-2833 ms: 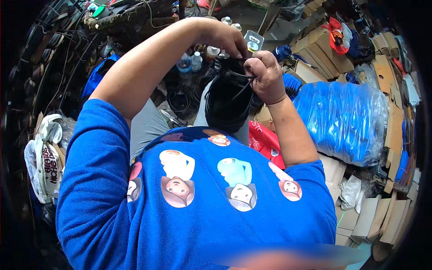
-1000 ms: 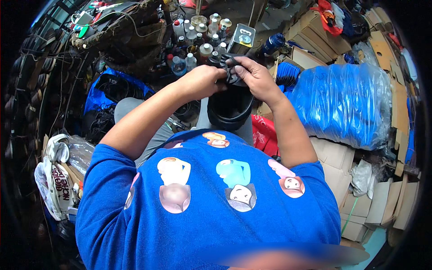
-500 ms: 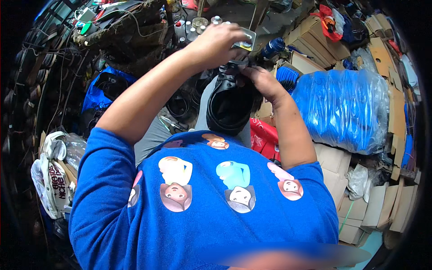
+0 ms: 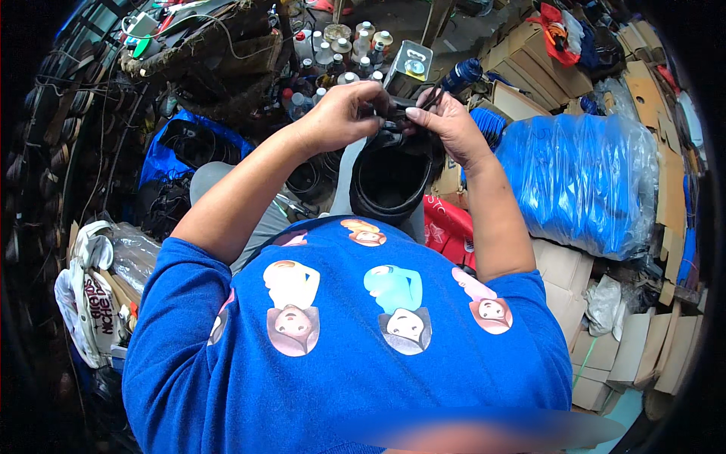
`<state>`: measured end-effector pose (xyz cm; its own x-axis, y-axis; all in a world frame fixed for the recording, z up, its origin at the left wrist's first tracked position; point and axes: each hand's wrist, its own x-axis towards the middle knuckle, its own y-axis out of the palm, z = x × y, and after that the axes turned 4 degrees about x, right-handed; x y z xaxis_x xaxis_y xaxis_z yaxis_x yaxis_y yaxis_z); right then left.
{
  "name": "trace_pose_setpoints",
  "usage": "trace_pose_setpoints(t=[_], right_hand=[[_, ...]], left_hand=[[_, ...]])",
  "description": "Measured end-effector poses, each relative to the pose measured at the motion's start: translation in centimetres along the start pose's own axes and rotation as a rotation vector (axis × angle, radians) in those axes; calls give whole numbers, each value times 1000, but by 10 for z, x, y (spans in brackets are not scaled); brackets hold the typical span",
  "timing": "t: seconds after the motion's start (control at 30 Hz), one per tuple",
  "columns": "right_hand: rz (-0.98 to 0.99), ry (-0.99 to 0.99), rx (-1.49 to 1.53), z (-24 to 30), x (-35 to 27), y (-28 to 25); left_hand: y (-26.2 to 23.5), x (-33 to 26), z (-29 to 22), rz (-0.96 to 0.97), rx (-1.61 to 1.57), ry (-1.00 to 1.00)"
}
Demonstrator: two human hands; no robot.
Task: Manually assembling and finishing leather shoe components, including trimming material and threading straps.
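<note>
A black boot (image 4: 387, 206) rests on my lap with its dark, round opening toward me. My left hand (image 4: 348, 117) is at its far left side, fingers curled into a pinch. Whatever those fingertips grip is hidden or too small to make out. Across from it, my right hand (image 4: 454, 130) is closed at the boot's far right side. A thin black strap (image 4: 434, 100) shows between its thumb and fingers. The far end of the boot is partly covered by both hands. Just beyond them stands a square metal can (image 4: 409, 62) with a handle on top.
Several bottles (image 4: 338, 57) crowd the floor beyond my left hand. To the right lie a plastic-wrapped blue bundle (image 4: 571, 185), a dark blue bottle (image 4: 461, 76) and cardboard boxes (image 4: 529, 60). A cluttered table (image 4: 204, 53) stands at far left, a blue bag (image 4: 162, 147) below it.
My left hand has come away from the top of the metal can and back toward the boot. My right hand has turned and raised the strap slightly.
</note>
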<state>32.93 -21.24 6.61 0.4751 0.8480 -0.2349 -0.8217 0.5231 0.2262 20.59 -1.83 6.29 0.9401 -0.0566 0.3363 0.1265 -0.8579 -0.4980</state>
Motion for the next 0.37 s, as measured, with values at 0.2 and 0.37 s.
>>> trace_pose_setpoints(t=[0.2,0.37], right_hand=[[-17,-66,64,0,-2,9],[-105,-123,80,-5,-2,6]], left_hand=[[22,16,-14,-96,-11,-148],[30,17,-7,-74,86,-78]])
